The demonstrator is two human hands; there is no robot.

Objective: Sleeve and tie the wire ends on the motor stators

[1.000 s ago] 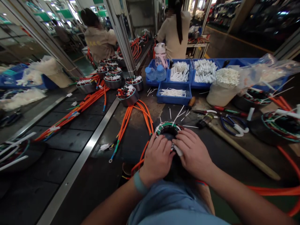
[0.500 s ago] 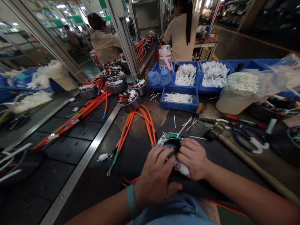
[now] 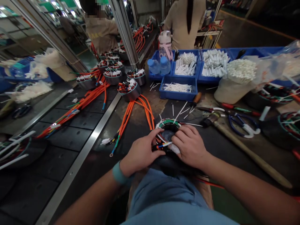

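In front of my lap sits a ring-shaped motor stator (image 3: 172, 123), with green, white and red wires laced around its rim. My left hand (image 3: 142, 151) grips its left side, thumb and fingers around the near-left edge. Between my hands, a bundle of blue, orange and white wire ends (image 3: 162, 145) crosses the near rim. My right hand (image 3: 191, 145) is closed over the right side, its fingertips pinching at the end of these wires. Something white (image 3: 174, 148) shows at my right thumb; I cannot tell whether it is a wrap or a sleeve. A white cable tie (image 3: 180, 112) sticks up from the far rim.
Beyond the stator stands a small blue bin (image 3: 178, 89) of white ties. A wooden-handled hammer (image 3: 248, 153), blue-handled pliers (image 3: 243, 125) and a screwdriver (image 3: 195, 100) lie rightward. Finished-looking stators (image 3: 128, 90) with orange cables (image 3: 126, 120) stand leftward. Two people (image 3: 185, 26) sit beyond.
My left hand has drawn back to the left from over the stator's opening, uncovering the coloured wire ends. My right hand stays at the right rim. The view has tilted down.
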